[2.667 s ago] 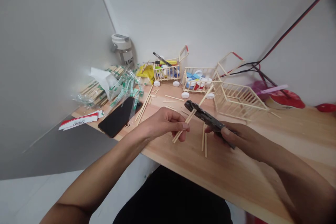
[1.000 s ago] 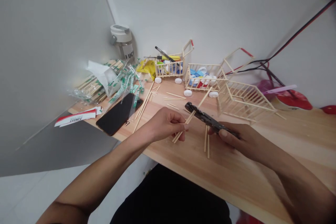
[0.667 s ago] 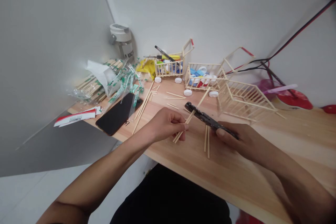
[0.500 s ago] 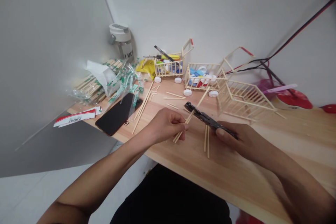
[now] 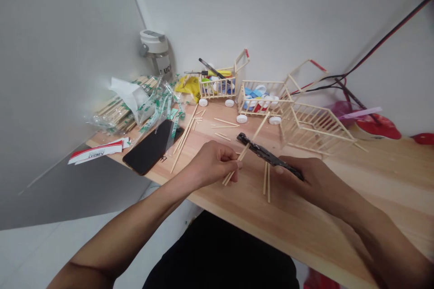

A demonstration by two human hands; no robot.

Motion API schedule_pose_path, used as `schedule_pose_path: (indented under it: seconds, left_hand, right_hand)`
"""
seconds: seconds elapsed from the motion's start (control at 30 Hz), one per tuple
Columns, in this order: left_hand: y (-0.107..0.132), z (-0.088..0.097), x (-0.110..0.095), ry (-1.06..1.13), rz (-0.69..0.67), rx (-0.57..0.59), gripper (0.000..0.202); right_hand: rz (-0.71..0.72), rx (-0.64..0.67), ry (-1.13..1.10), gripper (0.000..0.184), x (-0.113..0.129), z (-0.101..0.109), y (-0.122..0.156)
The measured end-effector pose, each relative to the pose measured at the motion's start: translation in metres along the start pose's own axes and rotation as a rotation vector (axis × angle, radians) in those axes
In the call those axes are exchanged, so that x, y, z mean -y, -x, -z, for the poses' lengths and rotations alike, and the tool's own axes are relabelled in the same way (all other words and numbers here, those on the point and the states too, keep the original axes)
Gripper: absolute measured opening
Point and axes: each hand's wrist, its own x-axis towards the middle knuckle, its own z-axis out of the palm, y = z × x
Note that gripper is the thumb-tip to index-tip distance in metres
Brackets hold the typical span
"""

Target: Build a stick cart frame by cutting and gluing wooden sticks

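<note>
Head view of both hands held over a pale wooden tabletop point(image 5: 383, 180), near its front edge. The left hand point(image 5: 212, 165) is closed to a pinch, thumb and fingertips gripping a thin pale wooden stick point(image 5: 253, 137) near its lower end; the stick slants up and away across the table. The right hand point(image 5: 313, 178) is curled firmly around black mottled metal pliers point(image 5: 267, 156), whose nose points toward the left hand and crosses the stick; whether the tool bites the stick cannot be told. Below the tool lie 2 loose thin wooden sticks point(image 5: 266, 183). Beyond stand 2 small stick-built carts point(image 5: 219, 88) holding coloured plastic pieces, and a larger pale stick frame point(image 5: 315, 128). A black smartphone point(image 5: 151, 146) lies to the left. Handling, as judged: the stick looks light, stiff and liable to snap under sideways force, so it is best held close to the crossing point. The pliers look heavier and are best held by the handles.
</note>
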Motion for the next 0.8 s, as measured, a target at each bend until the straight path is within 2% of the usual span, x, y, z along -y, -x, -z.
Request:
schedule_pose_path:
  seconds: [0.17,0.37,0.53,0.67,0.8]
  left_hand:
    - [0.002,0.004,0.009,0.046,0.031,-0.01,0.023]
    - [0.003,0.008,0.016,0.134,0.099,0.006,0.02]
    - [0.006,0.011,0.019,0.148,0.085,0.015,0.022]
    - [0.006,0.012,0.018,0.172,0.064,-0.013,0.023]
    - [-0.001,0.004,0.008,0.067,0.026,-0.025,0.025]
  right_hand:
    - [0.015,-0.062,0.069,0.052,0.006,-0.008,-0.005]
    - [-0.016,-0.045,0.15,0.049,0.007,-0.019,-0.014]
    - [-0.051,-0.057,0.25,0.05,0.005,-0.019,-0.019]
    - [-0.045,-0.169,0.205,0.053,0.003,-0.007,-0.019]
    - [-0.043,-0.316,0.092,0.057,-0.002,0.004,-0.013]
